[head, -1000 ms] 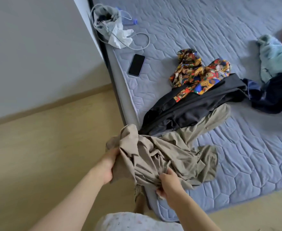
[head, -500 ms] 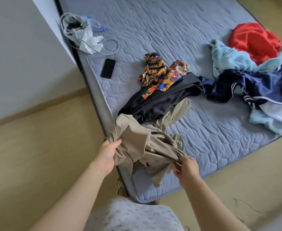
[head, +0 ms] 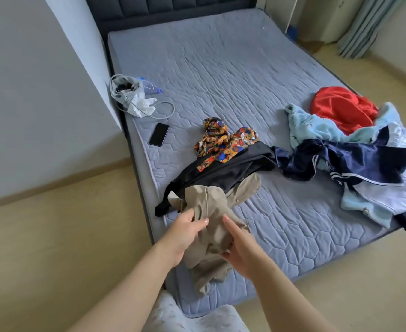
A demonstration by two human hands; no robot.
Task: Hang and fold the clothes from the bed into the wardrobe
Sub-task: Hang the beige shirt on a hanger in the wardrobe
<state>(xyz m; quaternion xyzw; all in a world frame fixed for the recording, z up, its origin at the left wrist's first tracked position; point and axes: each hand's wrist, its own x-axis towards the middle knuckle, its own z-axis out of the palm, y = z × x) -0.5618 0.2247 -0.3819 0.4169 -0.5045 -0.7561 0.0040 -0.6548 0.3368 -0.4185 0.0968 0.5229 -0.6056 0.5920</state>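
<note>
**Both hands on the beige garment at the bed's near corner**

The left hand [head: 185, 232] grips the bunched beige garment [head: 211, 202] from its left side. The thumb lies across the top of the cloth, and the other fingers are tucked under a fold and mostly hidden. The right hand [head: 242, 250] holds the same garment from the right. Its index finger lies straight along the fabric, pointing away from the person, while the lower fingers curl in and pinch a fold near the palm (how many fingers take part cannot be told). The hands are close together with only the cloth between them, and both forearms reach forward and inward from the bottom of the view.

The garment is lifted in a crumpled bundle over the near left corner of the bed [head: 245, 68]. One end hangs down past the mattress edge, and another part trails back onto the mattress, where it touches a black garment [head: 233, 168]. The black garment lies slantwise and partly covers a bright patterned garment [head: 221, 142] behind it.

To the right, a navy garment [head: 341, 161] with white stripes touches the black one. It sits in a heap with a light blue garment [head: 317, 128] and a red garment [head: 341, 106] by the right edge of the bed.

Along the left edge, well apart from the hands, a dark phone [head: 159, 134] lies flat. Beyond it are a grey pouch [head: 127, 92] and a looped cable [head: 166, 111]. A dark headboard [head: 173, 8] stands at the far end. A grey wall [head: 29, 92] runs along the left, above a pale floor [head: 53, 236].
</note>
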